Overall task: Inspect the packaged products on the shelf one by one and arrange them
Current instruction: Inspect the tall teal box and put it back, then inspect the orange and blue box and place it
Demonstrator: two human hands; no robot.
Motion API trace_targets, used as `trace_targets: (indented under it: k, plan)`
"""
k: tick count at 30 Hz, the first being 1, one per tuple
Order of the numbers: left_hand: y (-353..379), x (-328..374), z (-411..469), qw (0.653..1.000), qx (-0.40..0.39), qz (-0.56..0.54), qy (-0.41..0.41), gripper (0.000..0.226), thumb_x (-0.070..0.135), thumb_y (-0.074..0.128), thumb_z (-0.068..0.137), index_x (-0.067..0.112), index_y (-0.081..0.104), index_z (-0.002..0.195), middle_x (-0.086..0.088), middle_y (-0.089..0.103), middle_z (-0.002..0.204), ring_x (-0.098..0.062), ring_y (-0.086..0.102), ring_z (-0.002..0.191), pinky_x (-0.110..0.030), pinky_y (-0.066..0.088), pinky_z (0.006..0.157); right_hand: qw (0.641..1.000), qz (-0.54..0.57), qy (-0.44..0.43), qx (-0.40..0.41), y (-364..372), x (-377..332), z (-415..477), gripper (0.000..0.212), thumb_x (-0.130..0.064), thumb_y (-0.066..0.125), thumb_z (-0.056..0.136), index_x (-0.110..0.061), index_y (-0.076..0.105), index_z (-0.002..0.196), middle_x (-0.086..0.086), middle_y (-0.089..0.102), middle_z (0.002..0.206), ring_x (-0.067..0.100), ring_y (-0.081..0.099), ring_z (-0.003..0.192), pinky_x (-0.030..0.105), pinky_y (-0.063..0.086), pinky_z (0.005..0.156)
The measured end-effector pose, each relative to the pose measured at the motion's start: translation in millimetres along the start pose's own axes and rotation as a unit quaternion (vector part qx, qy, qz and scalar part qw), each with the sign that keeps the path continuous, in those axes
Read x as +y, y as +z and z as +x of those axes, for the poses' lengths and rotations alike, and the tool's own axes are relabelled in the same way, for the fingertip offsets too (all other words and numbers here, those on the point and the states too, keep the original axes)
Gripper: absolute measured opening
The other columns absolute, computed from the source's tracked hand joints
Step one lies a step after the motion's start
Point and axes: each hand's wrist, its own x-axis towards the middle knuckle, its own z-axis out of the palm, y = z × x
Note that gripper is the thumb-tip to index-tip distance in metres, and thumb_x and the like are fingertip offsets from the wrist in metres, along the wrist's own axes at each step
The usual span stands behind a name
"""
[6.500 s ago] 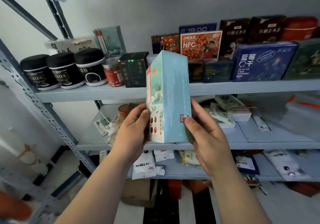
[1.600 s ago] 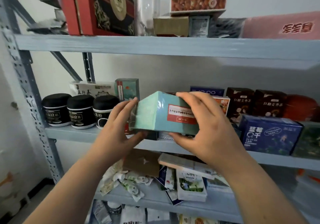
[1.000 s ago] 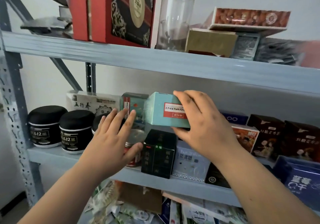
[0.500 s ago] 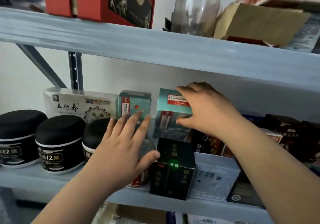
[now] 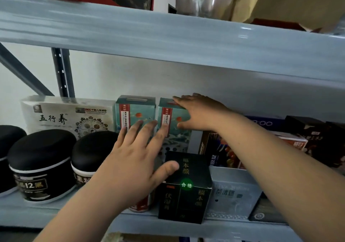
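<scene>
Teal box [image 5: 179,140] upright at the back of the shelf [image 5: 56,217], under the right hand [image 5: 197,112]. Nearest: left hand [image 5: 134,159], open, fingers straight and spread, holding nothing, raised before the front row. Right of its thumb, touching or nearly so, black box [image 5: 186,191]; below its palm, red can [image 5: 141,205], mostly hidden; left of it, black jars [image 5: 41,163]. Under the right forearm, grey box [image 5: 233,195]. Beyond the left fingertips, twin box [image 5: 135,111] just beside the teal box; contact with either unclear. Left of the twin, white pack [image 5: 63,116]. Farthest: right hand open, fingers flat across the teal box's top, thumb against its front face.
</scene>
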Motion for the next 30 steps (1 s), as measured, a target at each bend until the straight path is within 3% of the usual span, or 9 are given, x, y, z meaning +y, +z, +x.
trace_targets:
  k: [4, 10, 13, 15, 17, 19, 22, 24, 30]
  plan:
    - [-12.4, 12.8, 11.1, 0.999, -0.004, -0.037, -0.006, 0.104, 0.090, -0.020, 0.072, 0.036, -0.008, 0.161, 0.001, 0.008, 0.169, -0.023, -0.004, 0.157, -0.041, -0.002, 0.124, 1.000, 0.013, -0.006, -0.014, -0.3, 9.3, -8.6, 0.097, -0.071, 0.063, 0.085, -0.046, 0.009, 0.161, -0.002, 0.034, 0.163, 0.025, 0.034, 0.143, 0.047, 0.038, 0.114]
    - [-26.6, 44.8, 42.0, 0.999, -0.028, -0.011, 0.016, 0.090, 0.074, -0.006, 0.079, 0.035, -0.005, 0.160, 0.004, 0.010, 0.167, -0.021, 0.005, 0.155, -0.037, 0.012, 0.124, 0.998, 0.050, 0.024, -0.013, -16.2, 41.0, -61.6, 0.095, -0.082, 0.049, 0.086, -0.047, 0.003, 0.161, -0.007, 0.003, 0.173, 0.022, -0.001, 0.159, 0.050, 0.009, 0.128]
    - [-33.5, 70.9, 66.5, 0.997, -0.066, 0.021, 0.032, 0.075, 0.066, 0.017, 0.098, 0.032, -0.007, 0.161, 0.001, 0.007, 0.168, -0.023, 0.010, 0.155, -0.039, 0.023, 0.122, 0.998, 0.049, 0.031, -0.015, -14.3, 62.0, -94.2, 0.093, -0.083, 0.045, 0.086, -0.049, 0.000, 0.160, -0.012, -0.003, 0.172, 0.017, -0.010, 0.158, 0.050, -0.001, 0.128]
    - [-36.1, 90.8, 88.8, 0.994, -0.093, 0.034, 0.049, 0.072, 0.055, 0.036, 0.104, 0.030, 0.002, 0.162, -0.001, 0.012, 0.168, -0.024, 0.018, 0.153, -0.040, 0.029, 0.119, 0.998, 0.046, 0.035, -0.011, -11.0, 76.3, -113.8, 0.095, -0.082, 0.046, 0.086, -0.047, -0.003, 0.160, -0.013, -0.006, 0.172, 0.015, -0.012, 0.158, 0.049, -0.002, 0.128]
    - [-34.3, 108.2, 113.1, 0.992, -0.104, 0.024, 0.072, 0.065, 0.048, 0.048, 0.102, 0.025, 0.023, 0.157, -0.003, 0.031, 0.160, -0.023, 0.037, 0.142, -0.040, 0.041, 0.113, 0.998, 0.040, 0.038, -0.001, -7.3, 89.1, -131.1, 0.098, -0.082, 0.046, 0.086, -0.043, -0.005, 0.161, -0.011, -0.008, 0.172, 0.016, -0.012, 0.158, 0.049, -0.002, 0.129]
    - [-26.6, 120.7, 135.0, 0.990, -0.113, 0.014, 0.082, 0.056, 0.045, 0.057, 0.097, 0.022, 0.038, 0.144, -0.005, 0.051, 0.140, -0.021, 0.054, 0.119, -0.039, 0.052, 0.097, 0.998, 0.040, 0.039, 0.010, -2.5, 100.6, -146.3, 0.100, -0.081, 0.046, 0.087, -0.040, -0.005, 0.162, -0.009, -0.009, 0.172, 0.017, -0.012, 0.158, 0.050, -0.001, 0.129]
    - [-12.7, 133.3, 155.9, 0.986, -0.146, 0.039, 0.068, 0.053, 0.041, 0.066, 0.091, 0.019, 0.039, 0.130, 0.001, 0.056, 0.101, -0.015, 0.057, 0.085, -0.031, 0.050, 0.066, 0.998, 0.050, 0.032, 0.020, 4.6, 114.4, -165.6, 0.100, -0.080, 0.047, 0.088, -0.039, -0.004, 0.162, -0.008, -0.007, 0.172, 0.018, -0.010, 0.158, 0.049, 0.000, 0.129]
    - [-7.6, 138.8, 160.1, 0.984, -0.163, 0.047, 0.049, 0.059, 0.037, 0.071, 0.090, 0.018, 0.032, 0.130, 0.003, 0.051, 0.088, -0.011, 0.054, 0.076, -0.028, 0.044, 0.056, 0.998, 0.060, 0.022, 0.029, 8.7, 122.0, -175.4, 0.098, -0.079, 0.047, 0.088, -0.039, -0.003, 0.162, -0.009, -0.006, 0.172, 0.018, -0.009, 0.158, 0.049, 0.000, 0.129]
    - [-8.4, 148.5, 148.0, 0.994, -0.099, 0.040, -0.006, 0.056, 0.028, 0.070, 0.092, 0.016, 0.030, 0.129, -0.007, 0.060, 0.107, -0.017, 0.057, 0.082, -0.031, 0.051, 0.066, 0.991, 0.110, 0.006, 0.072, 13.7, 136.2, -200.4, 0.092, -0.073, 0.049, 0.091, -0.042, -0.001, 0.162, -0.011, -0.004, 0.171, 0.015, -0.008, 0.157, 0.044, 0.001, 0.127]
